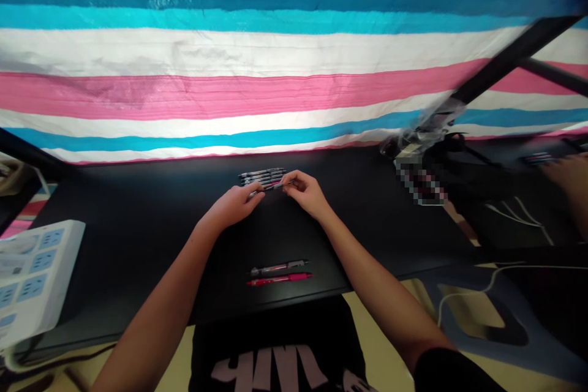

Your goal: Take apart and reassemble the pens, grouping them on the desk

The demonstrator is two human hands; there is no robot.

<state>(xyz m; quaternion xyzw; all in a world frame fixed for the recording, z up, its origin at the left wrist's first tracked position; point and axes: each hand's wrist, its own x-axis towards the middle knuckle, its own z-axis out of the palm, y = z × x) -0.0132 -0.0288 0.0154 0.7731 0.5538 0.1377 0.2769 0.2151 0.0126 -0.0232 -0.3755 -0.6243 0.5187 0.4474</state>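
Near the back of the black table, my left hand (239, 202) pinches the left end of a slim pen (272, 187). At its other end, the thumb and fingers of my right hand (305, 193) are closed. Just behind my fingers, several clear-and-black pens (261, 174) lie side by side in a row. A bit of pink shows among them by my fingertips. Closer to my body, a grey-and-black pen (280, 267) and a pinkish-red pen (281, 279) lie roughly parallel, apart from both hands.
A white power strip (68, 257) with blue sockets sits on the left. Striped plastic sheeting (229, 95) hangs behind the black table (138, 245). Clear plastic wrapping (427, 131) lies at the right back. Another person's hand (567, 171) shows at the far right, near white cables (517, 214).
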